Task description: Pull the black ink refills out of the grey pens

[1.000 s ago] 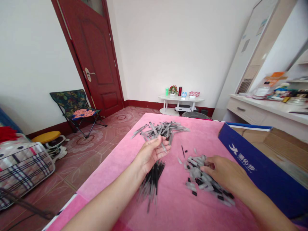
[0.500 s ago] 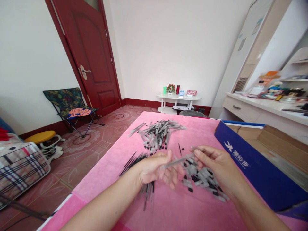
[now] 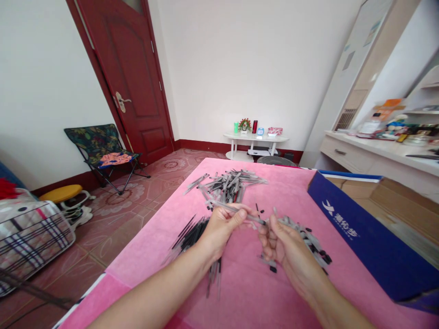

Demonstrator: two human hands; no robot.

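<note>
My left hand [image 3: 221, 228] pinches a translucent pen barrel [image 3: 253, 219] between thumb and fingers; its dark end points right. Close to that end is my right hand [image 3: 283, 240], its fingers curled in. A small pale piece shows above the right thumb, too blurred to name. Beyond both hands lies a heap of grey pens [image 3: 228, 185]. Thin black refills [image 3: 192, 235] are bunched left of my left wrist, partly under the forearm. Clear caps and black bits [image 3: 317, 251] lie scattered behind and beside my right hand.
A pink cloth [image 3: 240, 292] covers the table. On the right stands an open blue cardboard box [image 3: 346, 224]. Past the table are a white stand [image 3: 254, 137], a folding chair [image 3: 99, 146] and a red door [image 3: 130, 82]. A pale counter [image 3: 363, 151] runs along the right.
The pen barrel has passed from between both hands into my left hand's pinch. My left hand has closed and risen slightly; my right hand has moved a little left and down, off the barrel's upper end.
</note>
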